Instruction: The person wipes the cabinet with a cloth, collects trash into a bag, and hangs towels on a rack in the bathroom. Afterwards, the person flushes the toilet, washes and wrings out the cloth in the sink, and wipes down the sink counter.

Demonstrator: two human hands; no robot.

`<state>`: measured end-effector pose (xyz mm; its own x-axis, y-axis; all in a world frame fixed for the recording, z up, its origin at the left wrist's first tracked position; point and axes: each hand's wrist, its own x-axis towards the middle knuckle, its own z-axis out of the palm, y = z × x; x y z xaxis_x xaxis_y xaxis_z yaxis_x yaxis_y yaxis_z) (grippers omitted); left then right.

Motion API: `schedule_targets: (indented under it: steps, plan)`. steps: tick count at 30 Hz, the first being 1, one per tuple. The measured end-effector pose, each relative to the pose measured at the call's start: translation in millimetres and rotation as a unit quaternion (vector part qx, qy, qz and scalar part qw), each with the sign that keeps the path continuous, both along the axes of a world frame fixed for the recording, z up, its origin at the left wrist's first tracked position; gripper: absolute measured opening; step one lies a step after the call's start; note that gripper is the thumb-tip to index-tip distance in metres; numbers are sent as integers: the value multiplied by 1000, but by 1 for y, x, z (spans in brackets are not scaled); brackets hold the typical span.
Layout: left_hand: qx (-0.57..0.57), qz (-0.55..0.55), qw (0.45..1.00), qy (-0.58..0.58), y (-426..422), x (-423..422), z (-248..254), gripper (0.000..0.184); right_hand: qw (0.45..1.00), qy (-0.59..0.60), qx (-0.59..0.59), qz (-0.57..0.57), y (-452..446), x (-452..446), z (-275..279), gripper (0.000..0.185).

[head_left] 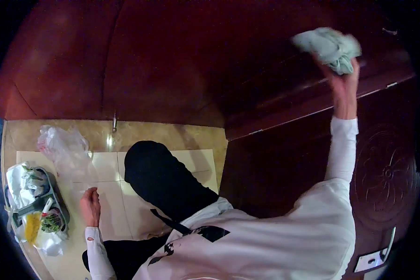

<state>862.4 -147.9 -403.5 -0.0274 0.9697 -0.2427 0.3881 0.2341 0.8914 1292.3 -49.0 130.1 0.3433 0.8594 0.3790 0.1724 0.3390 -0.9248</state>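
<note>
My right hand [343, 86] is raised at the upper right, its fingers wrapped round a bunched pale green cloth [333, 46]. Slight blur softens both. The cloth is up by a dark red, glossy wooden panel [275, 70]; whether it touches is hard to see. Low on the left, my left hand [91, 207] is held over the light floor tiles with its fingers curled in. A crumpled clear plastic bag [63, 144] lies just beyond it, its thin end reaching close to the fingertips. I cannot make out whether those fingers pinch anything.
A grey divided caddy [60, 200] stands at the left with white plastic, a yellow brush [31, 227] and other items inside. A dark carved door [382, 172] with a metal handle [388, 245] is on the right. My black-clad knee [163, 172] occupies the middle floor.
</note>
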Motion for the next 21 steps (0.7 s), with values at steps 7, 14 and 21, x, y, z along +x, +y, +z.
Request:
schedule_targets:
  steps: [7,14,21]
  plan:
    - [52,-12,999,7,11,17,17,17,445,-747,333,-365,68,99,-32,61]
    - [71,26,995,59,3,24,52,13,644,-722,0,-252,51,72,-382,44]
    - [93,72,991,63,-13,25,52,11,659,-675,301,138,137,-114,-413,32]
